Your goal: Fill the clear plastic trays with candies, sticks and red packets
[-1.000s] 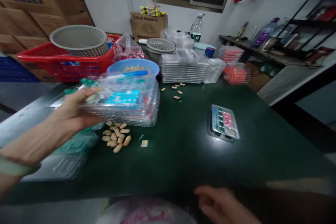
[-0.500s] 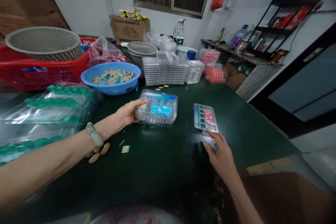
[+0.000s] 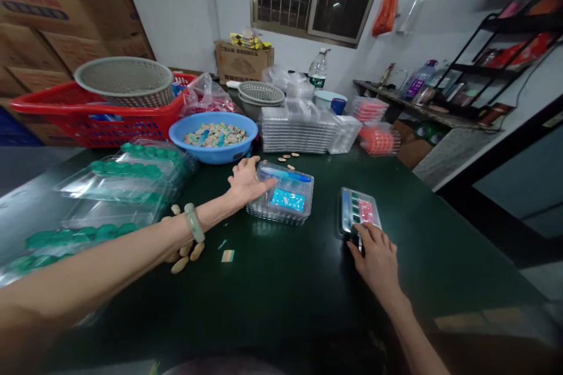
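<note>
My left hand (image 3: 250, 182) is open with fingers spread, its thumb reaching over the left side of a stack of clear plastic trays (image 3: 285, 211). A blue pen-like stick (image 3: 292, 173) and a light blue patterned packet (image 3: 288, 200) lie in the top tray. To the right, my right hand (image 3: 376, 255) grips the near edge of a clear plastic box (image 3: 370, 196), fingers on top and thumb at its near left side. Inside the box are a red patterned packet (image 3: 365, 211), a blue stick and dark square compartments. The fingertips partly cover its near end.
Left, clear packs with green lids (image 3: 127, 173) lie beside several peanuts (image 3: 180, 263). A small striped card (image 3: 227, 256) rests nearby. Behind are a blue basin (image 3: 180, 139) of small pieces, a red basket (image 3: 83, 129), stacked clear trays (image 3: 294, 132) and orange-red packs (image 3: 380, 139).
My left hand has let go of the tray stack's left side and spread its fingers. My right hand has closed on the box's near edge. The whole view has shifted.
</note>
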Demonstrator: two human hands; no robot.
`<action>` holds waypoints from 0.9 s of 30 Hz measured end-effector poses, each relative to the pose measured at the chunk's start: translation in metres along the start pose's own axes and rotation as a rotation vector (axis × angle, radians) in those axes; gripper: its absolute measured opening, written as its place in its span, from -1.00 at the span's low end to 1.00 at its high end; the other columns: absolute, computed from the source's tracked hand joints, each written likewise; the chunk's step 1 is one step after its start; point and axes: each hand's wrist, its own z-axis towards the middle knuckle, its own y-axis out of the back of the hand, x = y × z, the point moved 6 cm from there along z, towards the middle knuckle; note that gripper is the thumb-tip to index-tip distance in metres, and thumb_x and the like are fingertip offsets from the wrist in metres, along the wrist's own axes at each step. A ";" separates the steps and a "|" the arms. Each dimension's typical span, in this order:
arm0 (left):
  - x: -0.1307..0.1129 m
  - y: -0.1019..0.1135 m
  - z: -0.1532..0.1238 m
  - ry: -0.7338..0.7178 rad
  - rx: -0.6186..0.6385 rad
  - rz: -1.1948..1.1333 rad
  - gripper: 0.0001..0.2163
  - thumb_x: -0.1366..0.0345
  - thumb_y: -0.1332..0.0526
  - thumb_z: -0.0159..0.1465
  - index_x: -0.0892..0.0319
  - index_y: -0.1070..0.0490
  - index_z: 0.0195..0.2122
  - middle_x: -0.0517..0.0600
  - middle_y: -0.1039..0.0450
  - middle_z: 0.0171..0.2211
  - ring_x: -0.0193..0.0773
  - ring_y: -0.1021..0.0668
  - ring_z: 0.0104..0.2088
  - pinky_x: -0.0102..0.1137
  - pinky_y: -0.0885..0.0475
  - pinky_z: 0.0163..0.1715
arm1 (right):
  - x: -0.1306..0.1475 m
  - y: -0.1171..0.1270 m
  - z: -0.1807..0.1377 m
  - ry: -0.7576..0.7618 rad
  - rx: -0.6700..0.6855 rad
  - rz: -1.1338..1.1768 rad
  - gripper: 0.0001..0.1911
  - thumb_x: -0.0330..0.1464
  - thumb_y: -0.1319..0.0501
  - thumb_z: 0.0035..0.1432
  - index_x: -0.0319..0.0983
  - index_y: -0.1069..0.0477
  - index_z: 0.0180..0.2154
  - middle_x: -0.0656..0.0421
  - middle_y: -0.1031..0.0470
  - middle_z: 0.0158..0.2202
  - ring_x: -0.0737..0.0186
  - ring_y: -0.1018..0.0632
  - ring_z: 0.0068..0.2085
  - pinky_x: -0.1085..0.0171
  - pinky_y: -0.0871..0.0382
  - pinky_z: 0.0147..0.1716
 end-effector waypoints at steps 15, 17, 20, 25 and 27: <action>-0.049 -0.032 -0.003 -0.778 0.500 0.791 -0.02 -0.19 -0.25 -0.22 0.04 0.01 0.23 0.30 -0.11 0.09 0.28 -0.20 0.00 0.10 -0.04 -0.10 | -0.021 -0.008 0.005 -0.054 -0.059 -0.004 -0.82 -0.32 -0.07 0.17 -0.20 -0.37 -0.20 0.10 -0.35 -0.08 0.06 -0.33 -0.13 0.18 -0.11 -0.23; -0.050 -0.031 0.000 -0.779 0.504 0.763 -0.05 -0.21 -0.23 -0.20 0.02 0.00 0.22 0.26 -0.15 0.05 0.21 -0.24 -0.03 0.04 -0.08 -0.11 | -0.038 -0.012 0.008 -0.077 -0.073 -0.038 -0.81 -0.30 -0.07 0.17 -0.21 -0.37 -0.20 0.10 -0.36 -0.10 0.07 -0.33 -0.14 0.18 -0.10 -0.24; -0.051 -0.027 0.006 -0.770 0.490 0.717 -0.07 -0.22 -0.21 -0.16 0.02 0.01 0.23 0.22 -0.17 0.03 0.14 -0.25 -0.04 -0.02 -0.10 -0.10 | -0.063 -0.018 0.011 -0.122 -0.112 -0.097 -0.78 -0.28 -0.07 0.16 -0.22 -0.36 -0.19 0.09 -0.37 -0.12 0.06 -0.33 -0.16 0.18 -0.10 -0.25; -0.073 -0.009 -0.006 -0.789 0.370 0.685 -0.10 -0.19 -0.21 -0.12 0.12 -0.01 0.22 0.22 -0.19 -0.03 0.09 -0.25 -0.06 -0.06 -0.14 -0.13 | -0.083 -0.024 0.012 -0.157 -0.150 -0.172 -0.72 -0.25 -0.07 0.16 -0.26 -0.35 -0.15 0.05 -0.36 -0.08 0.05 -0.34 -0.14 0.15 -0.12 -0.23; -0.083 0.000 -0.036 -0.821 0.318 0.684 -0.10 -0.18 -0.22 -0.14 0.11 -0.03 0.21 0.21 -0.17 -0.01 0.10 -0.24 -0.06 -0.03 -0.13 -0.13 | -0.085 -0.027 0.009 -0.147 -0.125 -0.195 -0.68 -0.24 -0.06 0.17 -0.28 -0.33 -0.11 0.02 -0.36 -0.07 0.04 -0.35 -0.15 0.14 -0.14 -0.23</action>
